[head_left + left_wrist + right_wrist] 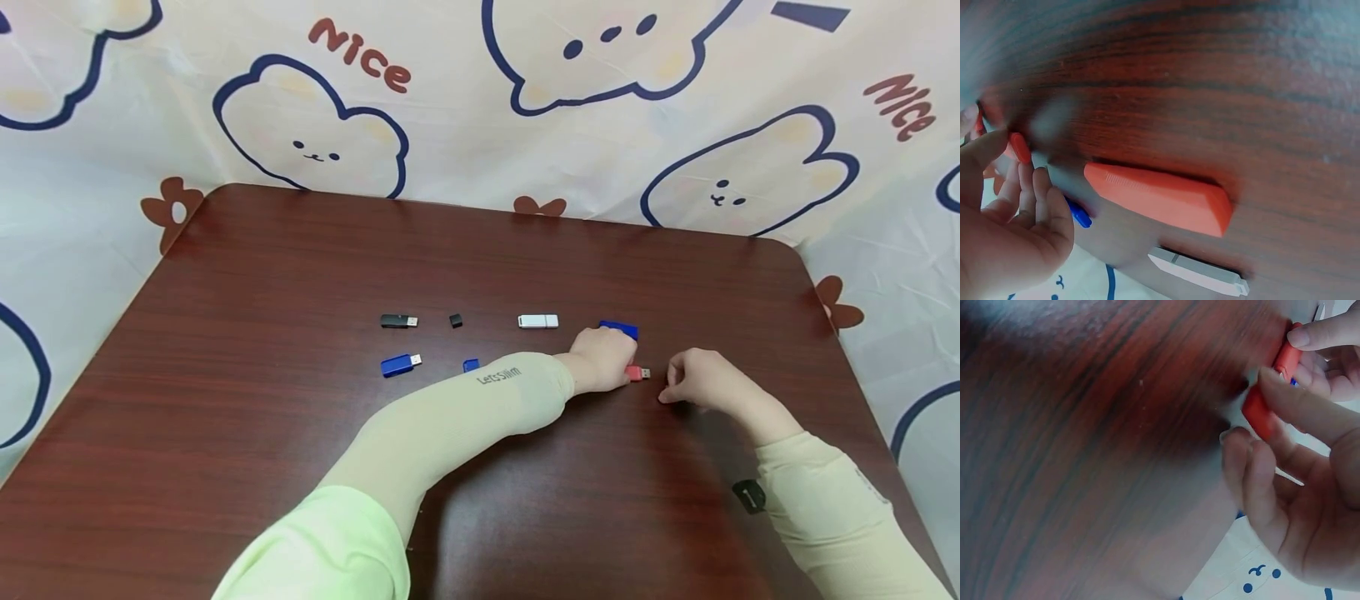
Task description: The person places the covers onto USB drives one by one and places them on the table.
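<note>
- Presumably for steadiness, a red plastic USB stick [636, 374] is gripped by the left hand [602, 358], metal plug [646, 374] exposed.
- A red plastic cap [1257, 412] is pinched by the right hand [705, 382].

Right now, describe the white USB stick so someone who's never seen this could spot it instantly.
On the brown tabletop, find the left hand. Just beyond its sleeve lies the white USB stick, between a small black cap and a blue piece partly hidden by that hand. It alone is white among black, blue and red neighbours.
</note>
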The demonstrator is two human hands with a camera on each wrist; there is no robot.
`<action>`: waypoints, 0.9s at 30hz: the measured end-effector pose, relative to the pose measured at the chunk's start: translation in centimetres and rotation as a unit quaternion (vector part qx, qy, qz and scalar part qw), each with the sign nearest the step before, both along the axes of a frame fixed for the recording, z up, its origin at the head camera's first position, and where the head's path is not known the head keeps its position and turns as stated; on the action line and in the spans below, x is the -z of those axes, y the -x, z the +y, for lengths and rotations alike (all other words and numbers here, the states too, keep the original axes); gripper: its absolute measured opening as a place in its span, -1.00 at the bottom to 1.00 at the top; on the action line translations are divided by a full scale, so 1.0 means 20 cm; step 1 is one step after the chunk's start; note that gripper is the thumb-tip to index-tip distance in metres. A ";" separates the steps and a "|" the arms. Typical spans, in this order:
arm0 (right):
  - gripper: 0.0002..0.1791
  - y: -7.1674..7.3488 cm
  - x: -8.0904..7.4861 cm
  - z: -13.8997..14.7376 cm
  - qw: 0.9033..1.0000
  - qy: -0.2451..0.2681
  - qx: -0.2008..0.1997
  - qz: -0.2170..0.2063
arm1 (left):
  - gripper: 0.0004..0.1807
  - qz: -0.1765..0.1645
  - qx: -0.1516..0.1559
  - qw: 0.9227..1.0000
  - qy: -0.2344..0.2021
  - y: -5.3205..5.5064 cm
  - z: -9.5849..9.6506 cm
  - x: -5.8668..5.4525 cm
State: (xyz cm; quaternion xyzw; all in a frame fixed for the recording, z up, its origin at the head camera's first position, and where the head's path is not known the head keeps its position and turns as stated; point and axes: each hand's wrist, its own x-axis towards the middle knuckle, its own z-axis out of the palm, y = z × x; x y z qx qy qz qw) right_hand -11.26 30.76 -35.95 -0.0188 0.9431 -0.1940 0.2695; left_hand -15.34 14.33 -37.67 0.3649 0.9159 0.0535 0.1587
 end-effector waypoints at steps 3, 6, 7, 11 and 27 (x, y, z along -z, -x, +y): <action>-0.74 0.01 0.00 0.00 0.999 0.004 0.006 0.031 | -0.85 -0.023 -0.012 1.000 -0.011 0.00 0.00 0.00; -0.76 0.01 0.00 0.01 0.998 0.023 0.025 0.053 | -0.85 -0.042 -0.021 0.999 -0.026 0.00 0.00 0.00; -0.79 0.01 0.00 0.01 0.997 0.031 0.031 0.061 | -0.85 -0.050 -0.025 0.998 -0.031 0.00 0.00 0.00; -0.87 0.01 0.00 0.03 0.992 0.074 0.064 0.081 | -0.77 -0.074 -0.038 0.995 -0.056 0.02 -0.02 -0.02; -0.70 0.01 -0.01 0.02 0.980 0.135 0.116 0.083 | -0.82 -0.155 -0.064 0.964 -0.205 0.06 -0.23 -0.11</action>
